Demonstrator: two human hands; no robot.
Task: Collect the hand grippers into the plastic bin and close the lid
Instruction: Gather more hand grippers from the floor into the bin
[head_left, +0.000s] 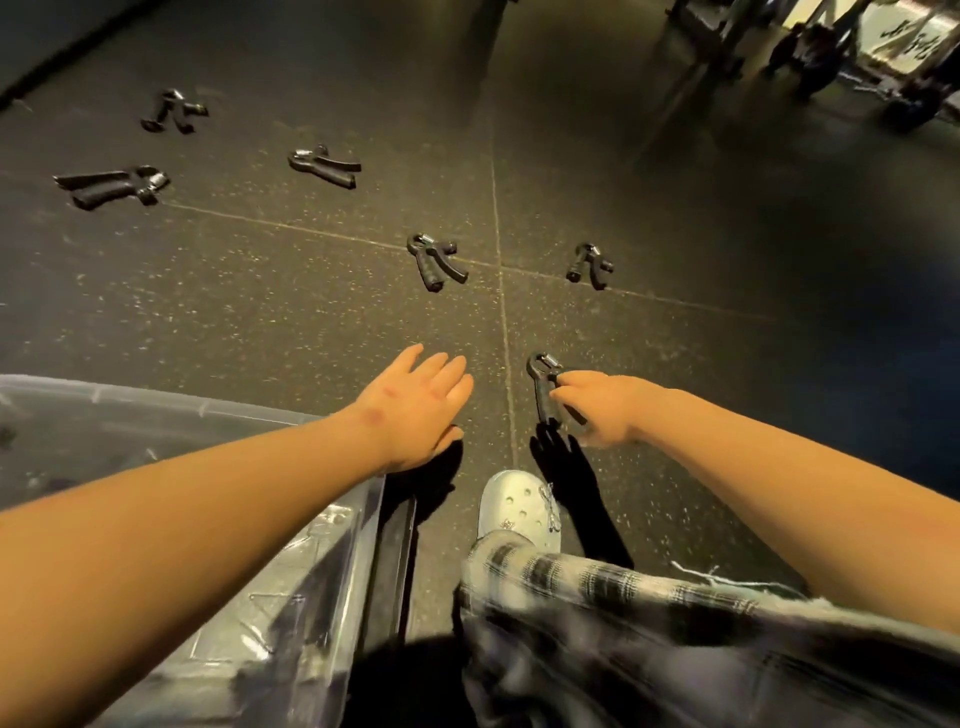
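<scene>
**One gripper in the right hand, five on the floor**

Nearest the camera, a plaid trouser leg (623, 587) and a pale perforated shoe (519, 512) stand on the dark speckled floor (311, 312). The clear plastic bin (208, 410) sits at the near left with its top open. Dark shapes inside it are too blurred to name.

The left forearm crosses above the bin's right corner. The left hand (415, 410) is palm down just past the rim, its fingers (452, 374) straight, lightly spread and holding nothing.

The right arm reaches forward from the near right. The right hand (602, 410) pinches the held gripper (543, 384), with its fingertips (566, 387) curled onto one handle just below the spring head. The other handle runs under the palm. This gripper's long axis runs near to far, head pointing away and handles toward the shoe. I cannot tell whether it is clear of the floor.

Farther out, the centre gripper (436, 262) lies just left of where the floor seams cross, head far-left and handles near-right. The right-side gripper (589, 266) lies just right of that crossing. Beyond, to the left, the third gripper (324, 166) lies with its handles pointing right. The left-side gripper (111, 187) lies with its handles pointing left. The farthest gripper (174, 111) lies well back at the left. All five are apart from one another.
</scene>
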